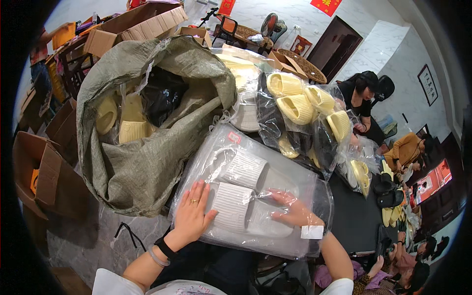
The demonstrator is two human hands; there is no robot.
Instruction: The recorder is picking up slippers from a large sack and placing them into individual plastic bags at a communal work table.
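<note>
With extended fingers gripping nothing visible, the left hand (196, 209) rests flat, thumb apart, and the right hand (293, 209) lies spread, over or under film I cannot tell, at a clear plastic bag (282, 158) of pale-grey ribbed slippers (233, 204), near centre, a grey-green woven sack (142, 179) farther left.

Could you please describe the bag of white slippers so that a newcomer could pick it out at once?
Find the big greenish woven sack gaping open at the left. Just to its lower right lies a flat clear plastic bag, with the person's left hand spread on it. It holds white ribbed slippers, whereas the bagged slippers heaped beyond are mostly yellow.
</note>
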